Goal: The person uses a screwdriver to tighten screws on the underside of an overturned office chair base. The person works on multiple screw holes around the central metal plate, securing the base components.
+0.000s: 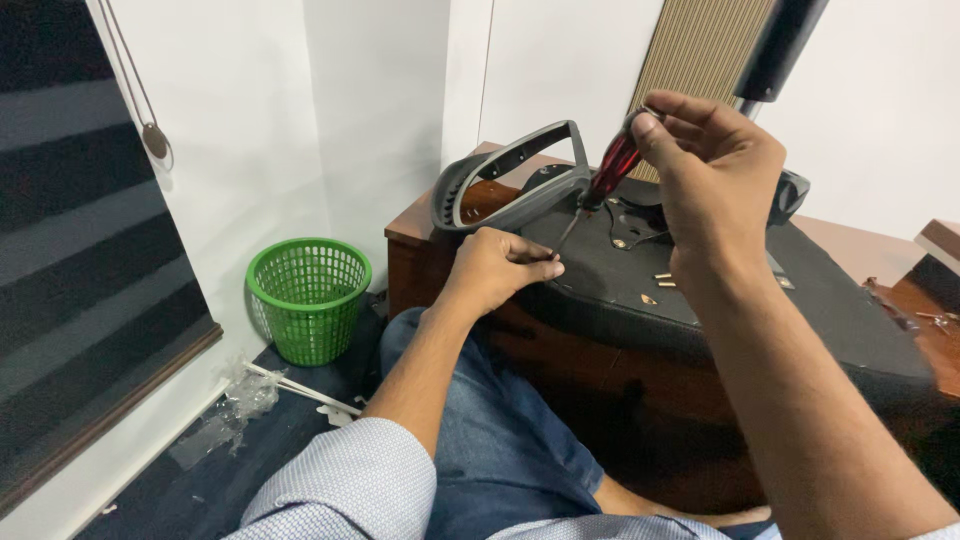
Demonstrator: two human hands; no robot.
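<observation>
A green plastic basket (pixel 308 298) stands on the floor at far left, well apart from the work. Right of it the left hand (pixel 492 268) rests on the edge of the upturned black chair seat (pixel 640 290), just below the grey armrest (pixel 510 180), its fingers (pixel 535 268) curled together and pinched at the tip of the screwdriver (pixel 606 177); whether they hold anything I cannot tell. Further right, the right hand (pixel 712 175) grips the screwdriver's red handle from above, fingers closed round its top, the shaft slanting down-left to the seat.
</observation>
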